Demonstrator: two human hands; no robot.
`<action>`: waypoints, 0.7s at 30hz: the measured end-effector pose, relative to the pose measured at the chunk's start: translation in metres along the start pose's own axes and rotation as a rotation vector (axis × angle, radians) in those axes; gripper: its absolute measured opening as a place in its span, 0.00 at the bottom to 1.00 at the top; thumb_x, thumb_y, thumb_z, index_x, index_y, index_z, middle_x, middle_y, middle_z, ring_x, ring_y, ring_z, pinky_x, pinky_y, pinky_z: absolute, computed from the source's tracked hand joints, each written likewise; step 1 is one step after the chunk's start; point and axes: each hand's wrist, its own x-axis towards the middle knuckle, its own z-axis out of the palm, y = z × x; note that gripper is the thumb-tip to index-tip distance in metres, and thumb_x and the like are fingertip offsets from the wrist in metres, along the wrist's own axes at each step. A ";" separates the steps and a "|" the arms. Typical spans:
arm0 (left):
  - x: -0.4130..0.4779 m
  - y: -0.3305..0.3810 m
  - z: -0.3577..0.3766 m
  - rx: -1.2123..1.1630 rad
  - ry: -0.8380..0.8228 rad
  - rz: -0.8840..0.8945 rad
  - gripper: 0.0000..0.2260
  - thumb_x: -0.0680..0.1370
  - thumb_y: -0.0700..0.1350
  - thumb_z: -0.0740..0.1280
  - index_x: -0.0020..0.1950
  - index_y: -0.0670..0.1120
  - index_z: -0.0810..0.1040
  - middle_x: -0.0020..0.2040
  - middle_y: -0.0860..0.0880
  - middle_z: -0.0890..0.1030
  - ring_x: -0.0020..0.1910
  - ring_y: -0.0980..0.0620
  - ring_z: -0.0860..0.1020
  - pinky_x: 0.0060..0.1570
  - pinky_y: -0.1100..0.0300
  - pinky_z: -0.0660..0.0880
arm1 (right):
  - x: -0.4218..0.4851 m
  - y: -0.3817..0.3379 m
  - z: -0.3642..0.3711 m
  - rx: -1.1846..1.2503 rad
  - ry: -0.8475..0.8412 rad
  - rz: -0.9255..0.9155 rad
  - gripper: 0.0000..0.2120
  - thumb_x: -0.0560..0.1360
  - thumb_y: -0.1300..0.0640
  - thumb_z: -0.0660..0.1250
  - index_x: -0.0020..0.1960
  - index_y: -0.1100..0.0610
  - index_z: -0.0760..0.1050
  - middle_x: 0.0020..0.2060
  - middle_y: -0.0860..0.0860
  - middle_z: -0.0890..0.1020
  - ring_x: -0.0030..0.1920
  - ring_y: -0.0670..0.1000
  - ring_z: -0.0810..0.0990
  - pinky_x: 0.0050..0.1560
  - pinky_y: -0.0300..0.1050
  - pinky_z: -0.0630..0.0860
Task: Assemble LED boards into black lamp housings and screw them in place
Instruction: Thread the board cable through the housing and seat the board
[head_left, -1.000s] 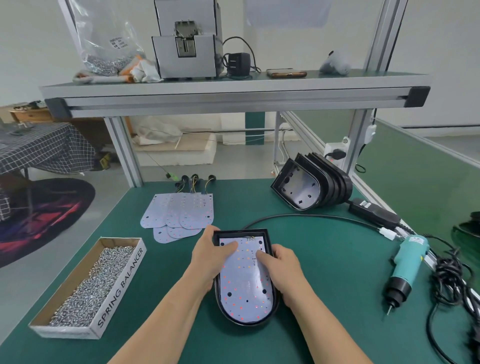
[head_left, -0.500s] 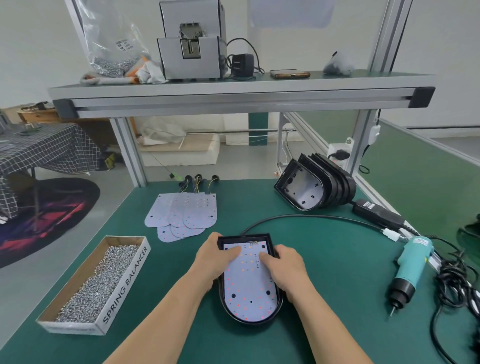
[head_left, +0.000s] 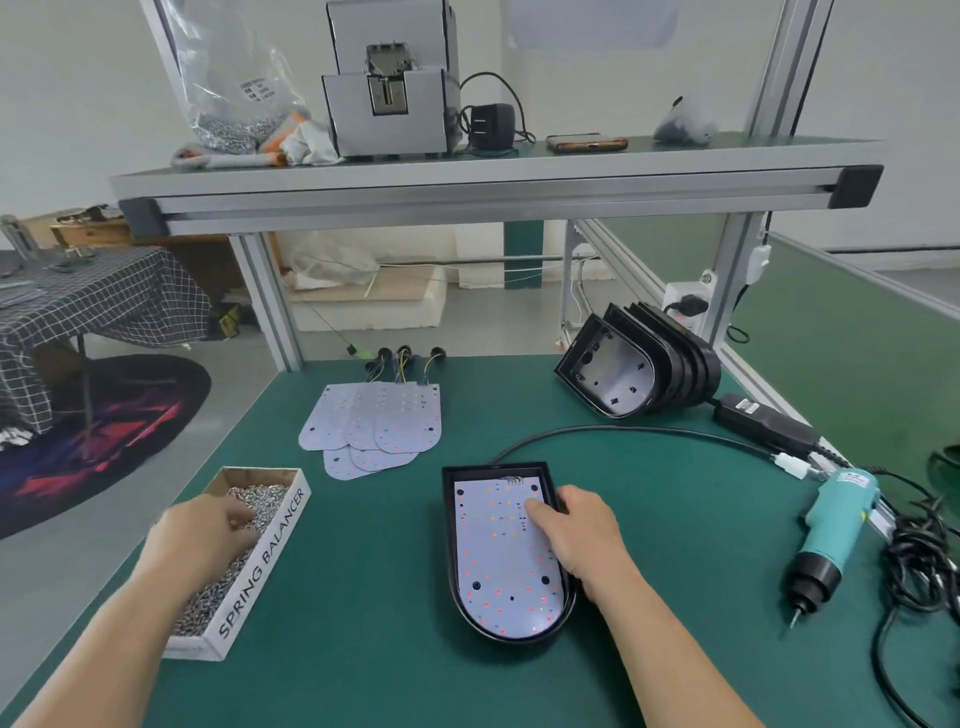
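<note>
The green table (head_left: 675, 545) carries it all. At its left sits a box (head_left: 270, 540) of screws (head_left: 208, 597). A stack of housings (head_left: 639, 374) leans far right. At centre lies one housing (head_left: 449, 519) with a board (head_left: 498, 561) seated inside (wired end away from the person). Spare boards (head_left: 374, 426) lie fanned behind, and a screwdriver (head_left: 831, 530) rests at the right. The right hand (head_left: 582, 535) lies on the housing's right wall, one fingertip (head_left: 532, 505) pressing the board. The left hand (head_left: 202, 530) dips curled fingers among the screws; whether it pinches one cannot be told.

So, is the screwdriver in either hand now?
No, the screwdriver lies on the table; the left hand is in the screw box, the right hand on the LED board.
</note>
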 end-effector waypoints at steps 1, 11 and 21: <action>0.001 0.001 0.003 -0.017 0.047 0.005 0.08 0.76 0.47 0.74 0.55 0.50 0.85 0.53 0.49 0.86 0.50 0.46 0.82 0.54 0.54 0.78 | 0.000 0.000 0.000 0.011 0.000 0.002 0.13 0.77 0.51 0.68 0.41 0.59 0.71 0.36 0.53 0.74 0.36 0.52 0.69 0.38 0.47 0.65; 0.004 -0.002 0.003 -0.169 0.278 0.029 0.09 0.75 0.39 0.73 0.37 0.50 0.85 0.32 0.52 0.82 0.36 0.47 0.80 0.43 0.54 0.77 | 0.000 0.003 0.000 0.039 0.008 0.015 0.17 0.77 0.51 0.69 0.44 0.66 0.73 0.37 0.54 0.76 0.35 0.52 0.71 0.38 0.46 0.67; 0.000 -0.006 0.000 -0.367 0.262 -0.080 0.06 0.74 0.41 0.76 0.50 0.45 0.85 0.37 0.48 0.85 0.38 0.45 0.83 0.47 0.48 0.81 | 0.000 0.004 0.000 0.050 0.012 0.006 0.18 0.77 0.51 0.70 0.46 0.67 0.74 0.37 0.53 0.77 0.36 0.52 0.72 0.38 0.46 0.69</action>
